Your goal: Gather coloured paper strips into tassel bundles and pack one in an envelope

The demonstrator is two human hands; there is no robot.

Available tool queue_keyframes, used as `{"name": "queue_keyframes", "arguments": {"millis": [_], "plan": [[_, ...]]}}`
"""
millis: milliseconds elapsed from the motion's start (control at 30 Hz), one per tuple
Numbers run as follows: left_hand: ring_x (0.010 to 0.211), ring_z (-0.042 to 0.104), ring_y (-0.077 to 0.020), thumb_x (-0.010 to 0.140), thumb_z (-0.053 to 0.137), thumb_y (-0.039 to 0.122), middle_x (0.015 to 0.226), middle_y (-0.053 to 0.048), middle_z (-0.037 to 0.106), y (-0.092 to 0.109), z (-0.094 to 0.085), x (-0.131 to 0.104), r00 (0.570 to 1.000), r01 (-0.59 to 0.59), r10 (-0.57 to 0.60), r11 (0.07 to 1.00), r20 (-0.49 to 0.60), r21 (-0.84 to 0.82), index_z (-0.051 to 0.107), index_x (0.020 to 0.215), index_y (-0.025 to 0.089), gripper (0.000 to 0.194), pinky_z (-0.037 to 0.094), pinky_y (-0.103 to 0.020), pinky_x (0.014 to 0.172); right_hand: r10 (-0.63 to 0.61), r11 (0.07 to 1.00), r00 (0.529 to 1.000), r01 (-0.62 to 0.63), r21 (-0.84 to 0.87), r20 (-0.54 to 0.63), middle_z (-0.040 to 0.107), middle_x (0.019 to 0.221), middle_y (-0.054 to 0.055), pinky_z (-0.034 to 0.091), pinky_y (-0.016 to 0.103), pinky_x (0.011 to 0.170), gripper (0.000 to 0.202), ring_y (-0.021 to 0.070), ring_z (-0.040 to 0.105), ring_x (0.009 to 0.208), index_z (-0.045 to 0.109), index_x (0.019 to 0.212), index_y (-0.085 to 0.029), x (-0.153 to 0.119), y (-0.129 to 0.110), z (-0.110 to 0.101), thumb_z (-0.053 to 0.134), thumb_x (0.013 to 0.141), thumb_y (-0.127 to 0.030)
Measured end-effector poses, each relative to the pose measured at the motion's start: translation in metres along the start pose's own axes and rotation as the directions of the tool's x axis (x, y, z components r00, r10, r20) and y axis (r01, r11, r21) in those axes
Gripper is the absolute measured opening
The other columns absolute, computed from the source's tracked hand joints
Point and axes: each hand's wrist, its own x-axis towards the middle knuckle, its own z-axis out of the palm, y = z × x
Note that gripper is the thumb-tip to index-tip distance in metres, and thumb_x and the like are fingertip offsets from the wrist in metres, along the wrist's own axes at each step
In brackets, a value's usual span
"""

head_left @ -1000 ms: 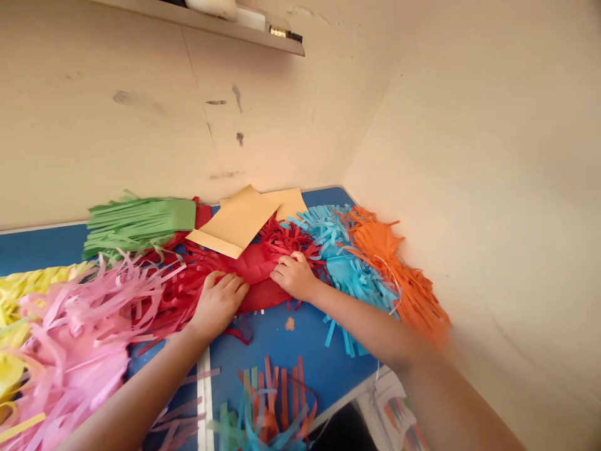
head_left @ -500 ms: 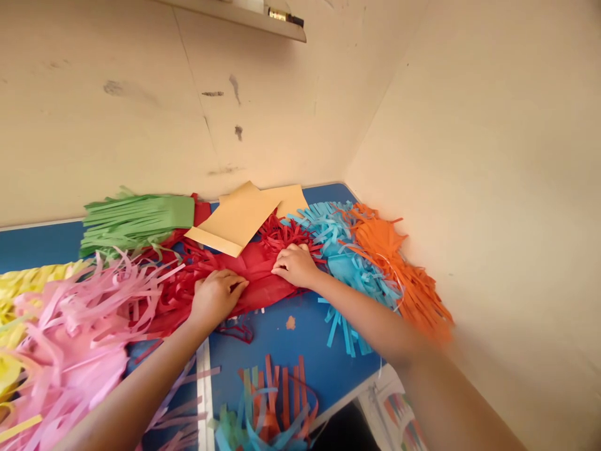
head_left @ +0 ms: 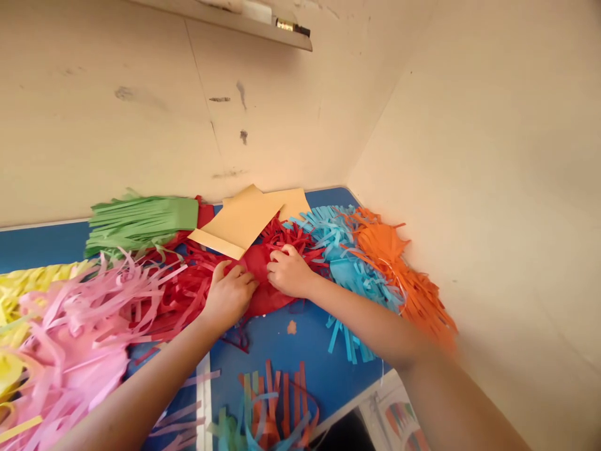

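Red fringed tissue paper lies bunched across the middle of the blue table, its cut strips spreading to both sides. My left hand rests on its left part, fingers curled and closed on the paper. Just to the right, my right hand has its fingers bent into the same red paper, close to the left fingertips. The fingertips of both hands are partly hidden. Yellow-orange paper sheets lie behind the hands, one with a folded edge overlapping the red paper.
Green, pink and yellow fringed paper lies leftward. Blue and orange fringes lie rightward, by the wall. A multicoloured fringed piece is at the front. A shelf juts from the wall above.
My left hand has moved slightly right, and both hands are now closer together. The red paper between them is more gathered. The view has shifted a little.
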Motion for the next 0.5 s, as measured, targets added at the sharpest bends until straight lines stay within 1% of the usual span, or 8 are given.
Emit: {"name": "queue_keyframes", "arguments": {"millis": [67,167,267,333,400,467,500], "plan": [[0.084,0.059,-0.0260,0.089,0.046,0.014,0.075,-0.006,0.070,0.001,0.003,0.002,0.999,-0.013,0.014,1.000,-0.030,0.017,0.070,0.075,0.022,0.028,0.031,-0.057,0.099,0.003,1.000,1.000,-0.003,-0.015,-0.006,0.069,0.086,0.005,0.025,0.048,0.096,0.031,0.0224,0.045,0.098,0.070,0.079,-0.019,0.003,0.001,0.003,0.046,0.099,-0.020],[0.078,0.059,-0.0251,0.089,0.046,0.014,0.070,-0.006,0.068,0.003,0.007,0.006,0.997,-0.016,0.019,0.999,-0.072,0.041,0.068,0.073,0.021,0.029,0.033,-0.058,0.097,0.057,0.998,0.998,-0.056,0.016,-0.017,0.069,0.086,0.005,0.027,0.047,0.095,0.028,0.0215,0.047,0.096,0.069,0.080,-0.018,0.005,0.001,0.003,0.048,0.098,-0.021],[0.077,0.061,-0.0236,0.089,0.045,0.014,0.071,-0.005,0.069,0.003,0.006,0.011,0.996,-0.018,0.023,0.998,-0.091,0.057,0.068,0.075,0.021,0.028,0.034,-0.056,0.097,0.104,0.994,0.991,-0.101,0.034,-0.088,0.070,0.091,0.005,0.029,0.047,0.096,0.028,0.0217,0.050,0.099,0.068,0.087,-0.018,0.000,-0.010,0.000,0.043,0.099,-0.020],[0.075,0.062,-0.0221,0.088,0.046,0.013,0.070,-0.004,0.069,-0.001,0.001,0.015,0.996,-0.012,0.018,0.998,-0.093,0.060,0.069,0.076,0.022,0.027,0.034,-0.054,0.099,0.081,0.997,0.991,-0.079,0.027,-0.105,0.070,0.097,0.007,0.033,0.044,0.094,0.030,0.0211,0.053,0.099,0.067,0.099,-0.017,-0.005,-0.021,-0.001,0.038,0.102,-0.019],[0.075,0.063,-0.0212,0.086,0.047,0.014,0.069,-0.003,0.070,-0.009,-0.009,0.022,0.995,0.013,-0.006,0.997,-0.098,0.071,0.070,0.079,0.023,0.025,0.032,-0.054,0.102,0.062,0.998,0.995,-0.061,0.018,-0.076,0.069,0.108,0.011,0.036,0.042,0.094,0.029,0.0216,0.056,0.101,0.063,0.115,-0.016,-0.011,-0.031,0.001,0.039,0.102,-0.024],[0.075,0.065,-0.0217,0.087,0.047,0.016,0.069,-0.004,0.071,-0.023,-0.022,0.029,0.991,0.076,-0.064,0.992,-0.121,0.098,0.071,0.084,0.022,0.026,0.031,-0.055,0.103,0.095,0.995,0.995,-0.095,0.000,-0.032,0.064,0.125,0.013,0.033,0.046,0.104,0.035,0.0238,0.054,0.112,0.057,0.129,-0.015,-0.014,-0.037,0.003,0.044,0.101,-0.033],[0.075,0.065,-0.0221,0.088,0.045,0.018,0.069,-0.005,0.071,-0.032,-0.030,0.033,0.984,0.123,-0.106,0.986,-0.142,0.114,0.072,0.084,0.020,0.027,0.030,-0.057,0.103,0.132,0.991,0.991,-0.132,-0.011,-0.011,0.060,0.133,0.013,0.028,0.050,0.109,0.039,0.0253,0.052,0.119,0.054,0.133,-0.016,-0.016,-0.038,0.004,0.046,0.100,-0.037]]}}
